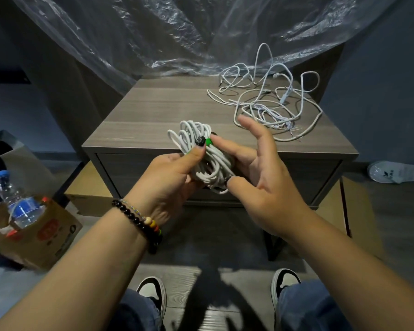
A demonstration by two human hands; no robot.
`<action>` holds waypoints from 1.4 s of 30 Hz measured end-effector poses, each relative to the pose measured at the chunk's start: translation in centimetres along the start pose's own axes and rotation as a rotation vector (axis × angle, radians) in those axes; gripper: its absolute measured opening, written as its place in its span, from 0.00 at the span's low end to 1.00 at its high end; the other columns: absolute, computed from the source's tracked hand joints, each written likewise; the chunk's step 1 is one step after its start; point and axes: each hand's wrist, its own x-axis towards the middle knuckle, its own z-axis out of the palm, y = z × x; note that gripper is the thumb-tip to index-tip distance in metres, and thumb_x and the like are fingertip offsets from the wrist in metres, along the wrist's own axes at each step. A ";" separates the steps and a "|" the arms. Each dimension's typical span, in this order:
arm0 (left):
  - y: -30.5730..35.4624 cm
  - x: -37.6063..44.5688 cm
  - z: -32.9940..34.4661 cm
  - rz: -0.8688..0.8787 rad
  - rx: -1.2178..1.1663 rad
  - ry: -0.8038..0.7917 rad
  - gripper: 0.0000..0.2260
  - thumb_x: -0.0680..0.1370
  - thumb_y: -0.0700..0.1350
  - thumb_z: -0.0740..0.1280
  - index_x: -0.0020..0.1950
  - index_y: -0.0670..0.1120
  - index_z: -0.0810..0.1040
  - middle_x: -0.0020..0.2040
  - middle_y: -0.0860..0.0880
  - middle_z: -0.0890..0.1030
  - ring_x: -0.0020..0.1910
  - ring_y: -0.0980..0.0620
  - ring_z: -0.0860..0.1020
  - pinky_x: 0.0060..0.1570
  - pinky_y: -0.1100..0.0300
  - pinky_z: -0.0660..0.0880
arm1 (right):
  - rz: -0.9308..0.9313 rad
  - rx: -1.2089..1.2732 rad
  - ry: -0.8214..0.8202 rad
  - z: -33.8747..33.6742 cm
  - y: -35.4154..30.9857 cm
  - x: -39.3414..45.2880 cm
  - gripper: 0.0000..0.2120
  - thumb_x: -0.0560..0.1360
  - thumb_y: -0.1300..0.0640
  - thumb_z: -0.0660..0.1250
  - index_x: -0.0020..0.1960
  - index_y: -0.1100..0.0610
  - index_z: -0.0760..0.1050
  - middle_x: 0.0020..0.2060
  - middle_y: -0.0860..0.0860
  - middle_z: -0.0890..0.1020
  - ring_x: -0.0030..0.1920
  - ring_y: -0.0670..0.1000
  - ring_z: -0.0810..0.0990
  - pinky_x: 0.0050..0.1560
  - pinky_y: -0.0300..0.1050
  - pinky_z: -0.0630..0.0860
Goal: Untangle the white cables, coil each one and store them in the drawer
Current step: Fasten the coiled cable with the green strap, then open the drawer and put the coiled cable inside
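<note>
A coiled white cable (196, 137) with a green tie around its middle is held above the front edge of the grey wooden nightstand (153, 108). My left hand (167, 177) grips the coil, thumb pressed on the tie. My right hand (261, 168) pinches the green tie with thumb and forefinger, and a lower finger touches the coil's bottom end; its other fingers are spread. A tangle of white cables (270, 101) lies on the right rear of the nightstand top. The drawer front (129, 173) below the top is shut.
Clear plastic sheeting (177, 32) hangs behind the nightstand. A cardboard box (46, 237) with a water bottle (17, 201) stands on the floor at left. A white slipper (394, 172) lies on the floor at right. My shoes (153, 292) are below.
</note>
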 end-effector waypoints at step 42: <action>1.0 -1.6 -7.7 0.312 0.570 0.134 0.06 0.76 0.48 0.69 0.49 0.47 0.81 0.47 0.46 0.85 0.50 0.49 0.83 0.56 0.50 0.78 | -0.072 -1.386 0.206 6.6 8.6 0.8 0.18 0.62 0.55 0.80 0.46 0.56 0.77 0.32 0.53 0.77 0.32 0.56 0.75 0.35 0.48 0.69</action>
